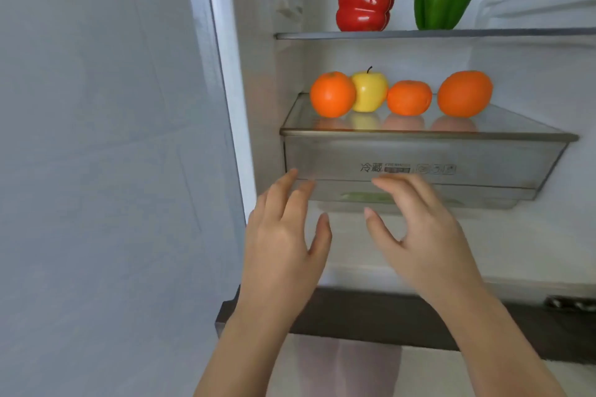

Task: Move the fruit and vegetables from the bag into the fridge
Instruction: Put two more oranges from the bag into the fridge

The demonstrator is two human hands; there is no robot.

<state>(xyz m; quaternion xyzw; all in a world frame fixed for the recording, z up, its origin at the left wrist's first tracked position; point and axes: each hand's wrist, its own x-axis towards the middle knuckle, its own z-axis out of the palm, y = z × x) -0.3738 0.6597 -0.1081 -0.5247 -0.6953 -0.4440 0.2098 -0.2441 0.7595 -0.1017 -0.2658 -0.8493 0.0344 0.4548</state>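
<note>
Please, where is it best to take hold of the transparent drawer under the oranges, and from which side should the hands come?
Probably at the lower front edge of the drawer, from the front and a little below. Its front panel is wide and flat, and the glass shelf covers the top. The open left hand and right hand should grip well apart, for an even pull.

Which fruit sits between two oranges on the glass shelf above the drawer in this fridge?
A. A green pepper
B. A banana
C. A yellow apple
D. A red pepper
C: the yellow apple stands between the leftmost orange and the small middle orange on the glass shelf; both peppers stand on the shelf above.
</note>
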